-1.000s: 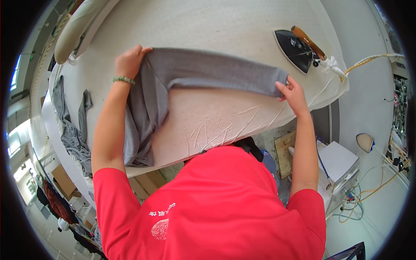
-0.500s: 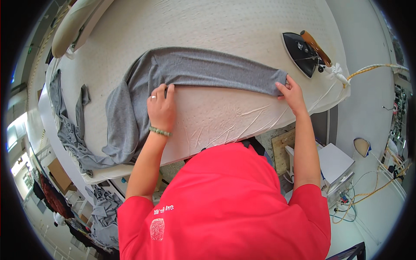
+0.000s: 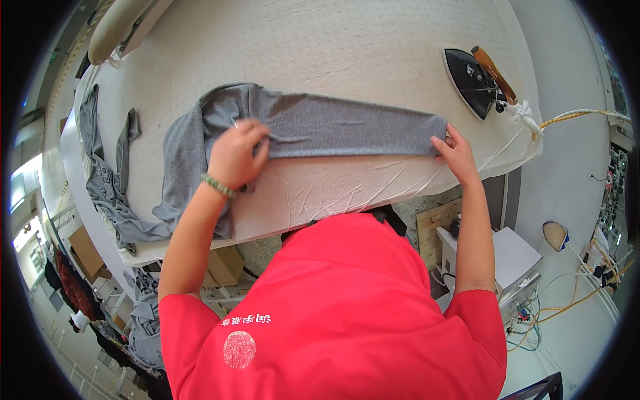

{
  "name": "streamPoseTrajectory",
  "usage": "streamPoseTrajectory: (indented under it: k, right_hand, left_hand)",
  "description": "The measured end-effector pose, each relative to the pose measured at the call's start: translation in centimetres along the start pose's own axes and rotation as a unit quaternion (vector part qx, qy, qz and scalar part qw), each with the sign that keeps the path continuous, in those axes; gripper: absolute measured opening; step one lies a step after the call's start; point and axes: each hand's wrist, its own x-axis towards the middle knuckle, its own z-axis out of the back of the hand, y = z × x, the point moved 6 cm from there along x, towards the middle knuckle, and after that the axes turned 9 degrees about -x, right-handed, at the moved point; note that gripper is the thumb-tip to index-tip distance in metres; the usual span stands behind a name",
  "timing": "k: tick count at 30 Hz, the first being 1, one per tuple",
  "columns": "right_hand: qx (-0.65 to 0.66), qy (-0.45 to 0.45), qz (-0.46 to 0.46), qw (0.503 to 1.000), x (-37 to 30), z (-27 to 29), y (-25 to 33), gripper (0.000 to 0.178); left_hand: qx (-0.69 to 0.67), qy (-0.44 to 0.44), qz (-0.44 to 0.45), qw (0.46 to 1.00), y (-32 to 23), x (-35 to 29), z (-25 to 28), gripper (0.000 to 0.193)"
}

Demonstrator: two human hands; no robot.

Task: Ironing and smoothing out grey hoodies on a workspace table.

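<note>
A grey knit garment point(image 3: 183, 150) lies across the padded white ironing table, one sleeve point(image 3: 353, 127) stretched out flat toward the right. At the sleeve's end my right hand point(image 3: 459, 157) pinches the cuff between thumb and fingers. My left hand point(image 3: 237, 152), wearing a ring and a green bead bracelet, is over the garment near the sleeve's upper end. Its fingers look bent but are smeared by motion, so whether they grip cloth is unclear. Small folds run through the cloth by that hand.
A black iron point(image 3: 470, 83) with a wooden handle rests beyond the cuff, its cord point(image 3: 580, 115) running off right. Another grey piece of cloth point(image 3: 110, 193) lies along the table's left edge. A padded arm point(image 3: 117, 30) stands at the far left. Grey cloth point(image 3: 147, 320) is heaped below the table.
The sleeve has shifted toward me and its near edge lies straighter. My left hand has moved left and slightly nearer along the garment. My right hand stays at the cuff.
</note>
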Motion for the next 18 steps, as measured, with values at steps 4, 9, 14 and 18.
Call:
streamPoseTrajectory:
  k: [4,9,14,18]
  right_hand:
    - [0.032,-0.029,0.008,0.999,-0.3,-0.1,-0.5,0.078]
    - [0.027,-0.036,0.02,0.999,-0.3,-0.2,-0.7,0.076]
    - [0.032,-0.062,0.022,0.997,-0.7,-0.9,-1.2,0.071]
    - [-0.037,-0.116,0.026,0.992,-1.9,-0.2,0.5,0.062]
  left_hand:
    - [0.138,-0.191,-0.075,0.969,1.5,5.6,2.1,0.023]
    - [0.11,-0.03,0.064,0.991,8.2,8.0,1.7,0.019]
    - [0.158,-0.138,0.044,0.977,6.1,7.8,2.3,0.012]
    - [0.152,-0.156,-0.033,0.975,-1.9,4.3,-0.9,0.019]
